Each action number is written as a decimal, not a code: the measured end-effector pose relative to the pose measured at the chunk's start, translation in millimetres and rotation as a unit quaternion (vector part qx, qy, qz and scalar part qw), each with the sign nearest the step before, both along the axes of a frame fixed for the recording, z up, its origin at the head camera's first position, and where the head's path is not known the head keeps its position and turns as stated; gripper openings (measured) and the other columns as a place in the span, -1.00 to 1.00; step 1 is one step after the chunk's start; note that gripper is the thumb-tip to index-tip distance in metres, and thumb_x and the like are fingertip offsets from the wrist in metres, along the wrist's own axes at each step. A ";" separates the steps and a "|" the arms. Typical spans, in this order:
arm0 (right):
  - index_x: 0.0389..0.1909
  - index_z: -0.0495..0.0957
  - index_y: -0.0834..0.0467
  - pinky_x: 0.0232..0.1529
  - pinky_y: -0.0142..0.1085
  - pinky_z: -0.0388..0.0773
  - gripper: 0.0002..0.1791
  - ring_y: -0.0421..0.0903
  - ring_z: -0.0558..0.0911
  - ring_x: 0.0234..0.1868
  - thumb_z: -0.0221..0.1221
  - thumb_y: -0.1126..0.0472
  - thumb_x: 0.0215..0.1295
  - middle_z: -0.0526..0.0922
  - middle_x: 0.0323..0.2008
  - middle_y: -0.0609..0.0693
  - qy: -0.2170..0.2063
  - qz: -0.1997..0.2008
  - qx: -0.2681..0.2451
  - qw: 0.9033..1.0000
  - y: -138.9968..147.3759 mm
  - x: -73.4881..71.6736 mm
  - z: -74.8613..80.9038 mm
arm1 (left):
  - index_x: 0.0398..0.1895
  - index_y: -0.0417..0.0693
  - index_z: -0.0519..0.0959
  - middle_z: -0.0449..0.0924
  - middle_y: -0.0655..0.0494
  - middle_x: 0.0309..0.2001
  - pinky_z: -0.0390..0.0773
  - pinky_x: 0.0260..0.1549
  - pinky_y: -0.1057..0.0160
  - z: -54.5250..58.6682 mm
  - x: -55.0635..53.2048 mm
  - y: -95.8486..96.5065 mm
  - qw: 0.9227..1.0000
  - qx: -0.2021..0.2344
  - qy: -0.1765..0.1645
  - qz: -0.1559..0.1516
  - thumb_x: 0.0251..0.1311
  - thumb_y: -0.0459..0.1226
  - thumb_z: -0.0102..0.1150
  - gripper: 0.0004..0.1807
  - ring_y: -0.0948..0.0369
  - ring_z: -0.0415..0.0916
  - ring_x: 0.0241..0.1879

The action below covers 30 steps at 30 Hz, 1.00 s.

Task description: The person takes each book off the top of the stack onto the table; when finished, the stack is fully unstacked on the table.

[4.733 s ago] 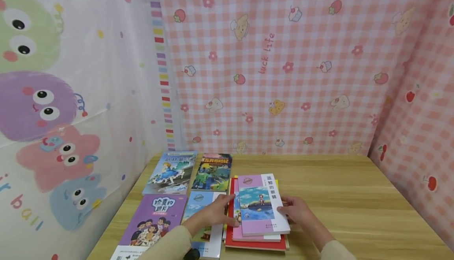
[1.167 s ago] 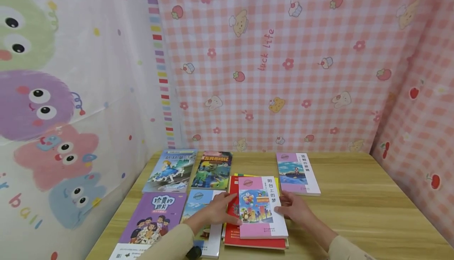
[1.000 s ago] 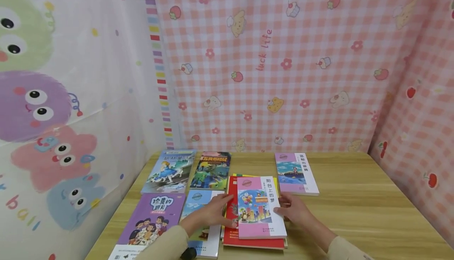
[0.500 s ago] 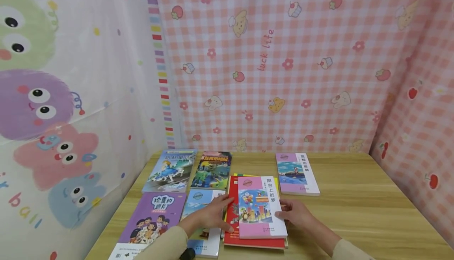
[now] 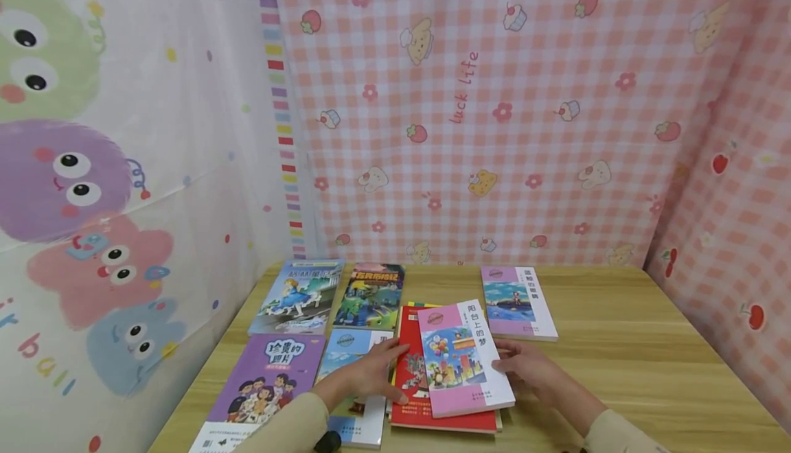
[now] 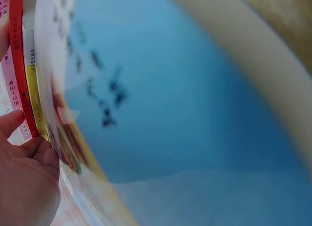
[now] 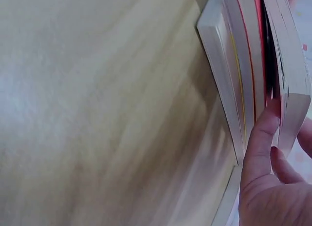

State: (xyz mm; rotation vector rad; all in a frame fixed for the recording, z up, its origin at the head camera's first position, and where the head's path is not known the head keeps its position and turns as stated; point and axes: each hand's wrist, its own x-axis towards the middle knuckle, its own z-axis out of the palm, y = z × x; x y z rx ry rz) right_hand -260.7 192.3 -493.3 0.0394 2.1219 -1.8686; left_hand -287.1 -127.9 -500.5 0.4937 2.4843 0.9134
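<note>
My right hand (image 5: 528, 367) pinches the right edge of a pink-and-white paperback (image 5: 457, 357) with a balloon-and-city picture. The book sits at an angle over a red book (image 5: 412, 333) on a stack of several books. In the right wrist view, the thumb and fingers are around the paperback's edge (image 7: 292, 113), and a gap shows beneath it. My left hand (image 5: 371, 374) touches the stack's left side with fingers spread. The left wrist view shows its fingertips beside the red spine (image 6: 18, 65) and a yellow one (image 6: 33, 89).
Left of the stack lie a blue book (image 5: 296, 298), a green-toned book (image 5: 369, 295), a purple book (image 5: 266, 377) and a blue-and-white book (image 5: 355, 415). A lilac-and-white whale book (image 5: 519, 302) lies behind the stack on the wooden table (image 5: 630, 350). Patterned cloths hang around.
Earlier, the lilac whale book moved from the stack to the table's back. Since half a second ago, the pink paperback has shifted right and turned in my right hand. My left hand has stayed.
</note>
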 end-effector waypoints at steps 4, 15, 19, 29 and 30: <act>0.39 0.03 0.59 -0.16 -0.03 0.66 -0.31 0.11 0.71 -0.18 0.07 0.43 0.33 0.67 -0.10 0.26 0.017 0.050 -0.023 0.998 10.0 -3.3 -1.8 | 0.52 0.02 0.22 -0.04 -0.02 0.54 0.17 0.32 -0.25 -0.3 0.3 -0.9 1.000 0.003 0.000 0.001 -0.04 -0.07 0.56 0.03 -0.14 -0.13 0.50; 0.46 -0.03 0.50 -0.14 -0.05 0.66 -0.31 0.08 0.68 -0.11 0.02 0.42 0.40 0.61 0.04 0.27 0.020 0.044 -0.045 0.998 14.8 -7.7 5.6 | 0.52 0.03 0.22 -0.04 -0.01 0.54 0.15 0.32 -0.26 2.0 2.9 -0.3 1.000 0.001 -0.008 0.012 -0.06 -0.08 0.57 0.05 -0.14 -0.14 0.50; 0.48 0.01 0.44 -0.15 -0.07 0.66 -0.33 0.05 0.68 -0.11 0.01 0.43 0.42 0.59 0.06 0.26 0.020 0.015 -0.042 0.999 17.0 -9.7 7.7 | 0.52 0.03 0.22 -0.04 0.00 0.54 0.16 0.32 -0.26 2.8 2.8 0.5 1.000 0.004 -0.011 0.015 -0.07 -0.07 0.57 0.05 -0.13 -0.13 0.50; 0.47 0.05 0.43 -0.12 -0.11 0.65 -0.35 0.00 0.67 -0.11 0.03 0.38 0.45 0.54 0.12 0.29 0.033 -0.025 -0.030 0.999 32.4 -19.4 11.6 | 0.52 0.05 0.22 -0.05 0.02 0.54 0.18 0.31 -0.25 2.5 2.2 1.4 1.000 0.007 -0.015 0.017 -0.06 -0.08 0.56 0.04 -0.11 -0.11 0.49; 0.48 0.05 0.42 -0.13 -0.12 0.65 -0.35 -0.01 0.67 -0.12 0.03 0.37 0.45 0.54 0.12 0.29 0.035 -0.027 -0.026 0.999 35.1 -20.5 12.1 | 0.52 0.04 0.22 -0.05 0.01 0.54 0.18 0.31 -0.25 2.4 2.2 1.3 1.000 0.008 -0.015 0.017 -0.06 -0.08 0.56 0.04 -0.11 -0.11 0.49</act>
